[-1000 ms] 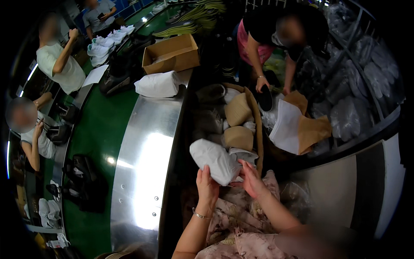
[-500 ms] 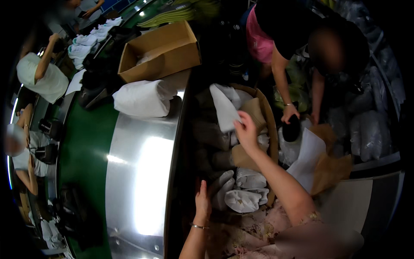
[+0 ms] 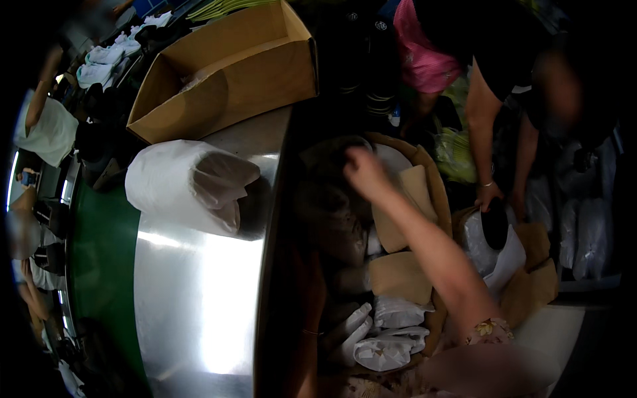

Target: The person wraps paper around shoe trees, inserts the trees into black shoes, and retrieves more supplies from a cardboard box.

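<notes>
Where shadow falls, left hand (image 3: 310,312) indistinct.

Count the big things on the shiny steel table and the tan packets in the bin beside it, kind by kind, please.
Open cardboard box: 1
White wrapped roll: 1
Tan packets: 2
Total: 4

I count one open cardboard box (image 3: 229,73) far left, one white paper roll (image 3: 189,186) beside it, and three white wrapped bundles (image 3: 388,345) near.
</notes>
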### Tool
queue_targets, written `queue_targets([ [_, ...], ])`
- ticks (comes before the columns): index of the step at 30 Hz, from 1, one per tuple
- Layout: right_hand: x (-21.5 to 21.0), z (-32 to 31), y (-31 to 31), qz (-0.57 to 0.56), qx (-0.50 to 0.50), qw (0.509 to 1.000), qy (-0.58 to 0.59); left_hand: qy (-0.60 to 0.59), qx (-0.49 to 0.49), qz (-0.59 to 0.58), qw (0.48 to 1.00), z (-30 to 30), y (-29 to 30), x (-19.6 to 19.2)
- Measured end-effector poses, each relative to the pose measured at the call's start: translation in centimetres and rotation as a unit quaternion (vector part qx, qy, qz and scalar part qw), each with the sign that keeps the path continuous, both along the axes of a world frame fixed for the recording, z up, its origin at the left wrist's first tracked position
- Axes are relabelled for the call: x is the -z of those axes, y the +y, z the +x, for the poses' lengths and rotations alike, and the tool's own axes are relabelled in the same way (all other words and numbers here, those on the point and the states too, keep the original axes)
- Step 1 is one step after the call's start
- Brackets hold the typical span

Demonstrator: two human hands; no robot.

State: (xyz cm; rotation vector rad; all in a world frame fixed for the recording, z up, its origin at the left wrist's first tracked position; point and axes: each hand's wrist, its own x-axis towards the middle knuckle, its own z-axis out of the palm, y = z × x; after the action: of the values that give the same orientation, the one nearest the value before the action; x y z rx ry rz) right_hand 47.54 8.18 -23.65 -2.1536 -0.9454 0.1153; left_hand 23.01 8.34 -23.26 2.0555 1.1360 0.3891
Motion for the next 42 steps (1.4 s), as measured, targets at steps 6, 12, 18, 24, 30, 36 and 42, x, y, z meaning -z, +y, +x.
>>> queue_targets([
  [6,6.7,10.1,0.9,-0.166,0.154,0.972,0.061,-0.005,0.02,0.026,0.999,-0.3,-1.4,-0.1],
  [12,1.5,6.1,-0.4,-0.115,0.089,0.979,-0.14,-0.037,0.007,-0.007,0.999,-1.5,-2.3,-0.7],
  [18,-15.3,-0.1,-6.3,-0.146,0.017,0.965,-0.218,-0.209,0.079,0.222,0.949,1.9,-4.3,-6.3],
  [24,-26.2,-4.5,-10.9,-0.214,-0.155,0.939,0.221,-0.332,0.118,0.001,0.936,2.8,-8.2,-10.1],
  [30,-23.4,-7.8,-20.9,0.108,-0.156,0.929,0.319,-0.548,0.033,-0.506,0.665,-0.2,-9.1,-14.0],
  [36,-17.9,-18.6,-25.7,0.151,-0.077,0.954,0.247,-0.535,0.029,-0.591,0.603,-1.8,-11.2,-14.9],
  [42,-17.6,-20.1,-26.6,0.247,-0.041,0.921,0.299,-0.52,0.004,-0.56,0.645,-2.0,-12.7,-15.2],
])
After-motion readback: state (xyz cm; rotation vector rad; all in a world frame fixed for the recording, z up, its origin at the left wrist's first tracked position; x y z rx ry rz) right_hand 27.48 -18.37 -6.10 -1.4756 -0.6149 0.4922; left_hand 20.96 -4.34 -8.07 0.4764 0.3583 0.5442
